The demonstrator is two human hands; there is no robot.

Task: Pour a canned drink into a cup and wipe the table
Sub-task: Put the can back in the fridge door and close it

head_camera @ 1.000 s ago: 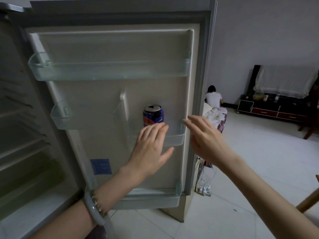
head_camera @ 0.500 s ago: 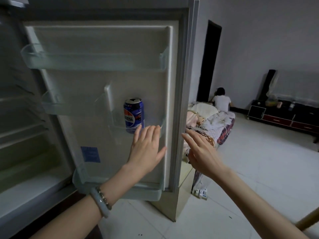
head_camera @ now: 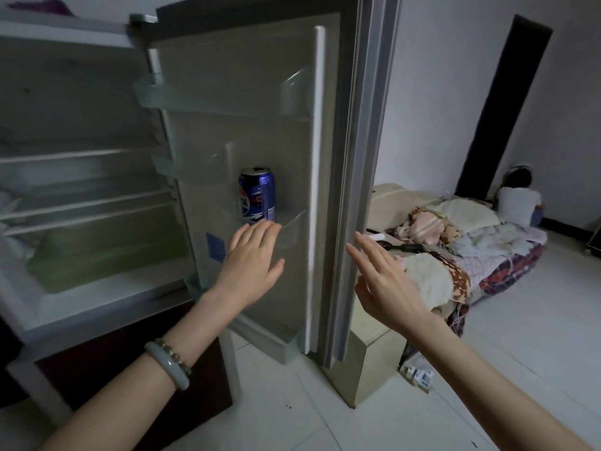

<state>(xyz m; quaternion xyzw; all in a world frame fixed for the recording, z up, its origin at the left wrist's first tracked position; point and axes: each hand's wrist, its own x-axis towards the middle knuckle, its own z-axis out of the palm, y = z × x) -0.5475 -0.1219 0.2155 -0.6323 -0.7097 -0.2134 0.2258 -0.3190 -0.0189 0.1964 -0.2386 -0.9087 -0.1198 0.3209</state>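
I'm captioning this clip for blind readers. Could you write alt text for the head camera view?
A blue can stands upright on the middle shelf of an open fridge door; the left hand, open, reaches just below it. The right hand, also open, hovers beside the door's edge.

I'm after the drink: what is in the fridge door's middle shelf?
One blue can stands upright in its right part; nothing else shows. The left hand covers the shelf front just below the can.

Both arms stretched forward, forearms bare. Left hand (head_camera: 252,258) flat, palm away, fingers straight and together, thumb out. Right hand (head_camera: 385,281) edge-on, fingers straight, slightly spread, holding nothing.
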